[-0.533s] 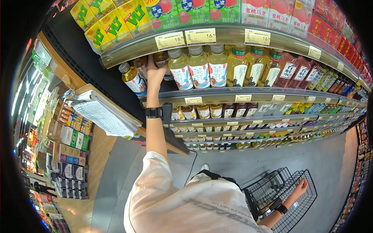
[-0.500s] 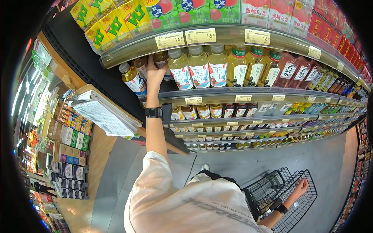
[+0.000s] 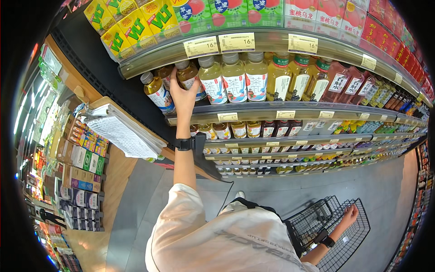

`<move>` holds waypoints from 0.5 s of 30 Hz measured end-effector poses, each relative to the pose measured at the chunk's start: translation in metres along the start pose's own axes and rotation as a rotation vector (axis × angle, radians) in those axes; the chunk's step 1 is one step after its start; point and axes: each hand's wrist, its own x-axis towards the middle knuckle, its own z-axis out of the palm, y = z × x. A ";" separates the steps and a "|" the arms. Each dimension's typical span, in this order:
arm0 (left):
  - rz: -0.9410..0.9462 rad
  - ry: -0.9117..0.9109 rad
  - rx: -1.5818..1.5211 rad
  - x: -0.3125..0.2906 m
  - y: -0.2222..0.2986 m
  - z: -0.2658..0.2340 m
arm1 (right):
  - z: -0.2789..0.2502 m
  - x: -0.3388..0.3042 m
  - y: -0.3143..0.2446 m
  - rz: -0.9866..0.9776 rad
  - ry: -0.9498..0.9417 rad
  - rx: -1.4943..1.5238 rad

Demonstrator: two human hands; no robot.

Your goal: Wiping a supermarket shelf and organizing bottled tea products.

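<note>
My left hand (image 3: 183,97) reaches up to a shelf, its thumb and fingers spread around an amber drink bottle (image 3: 187,75) with a grey cap. That bottle stands tilted beside paler bottles with white and blue labels (image 3: 213,84). To its left are another amber bottle (image 3: 158,93) with a white and blue label and, partly hidden behind my fingers, one more. Low at the right, my right hand (image 3: 349,215) is over the black wire shopping cart (image 3: 362,240) with its fingers curled. Whether they grip the wire is not clear. Both wrists wear black straps.
Boxed drinks (image 3: 158,20) fill the shelf above, behind a rail with price tags (image 3: 237,42). More bottles (image 3: 333,84) run rightward, with lower shelves beneath. A clipboard of papers (image 3: 122,131) hangs at the shelf's left end. Stacked cartons (image 3: 84,179) stand farther left.
My left hand has shifted slightly right and drawn back, and the amber bottle in it has come forward from deeper in the row. My right hand stays over the cart.
</note>
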 end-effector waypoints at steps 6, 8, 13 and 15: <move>0.031 0.065 0.101 -0.024 0.023 -0.007 | 0.009 0.003 -0.007 -0.018 -0.020 0.068; -0.054 0.141 -0.062 -0.034 0.036 -0.005 | 0.012 0.002 -0.015 -0.041 -0.023 0.039; 0.084 0.205 0.063 -0.048 0.069 -0.009 | 0.030 -0.008 -0.050 -0.002 -0.033 0.043; 0.124 0.201 0.087 -0.049 0.094 -0.009 | 0.038 -0.014 -0.066 -0.062 -0.114 0.051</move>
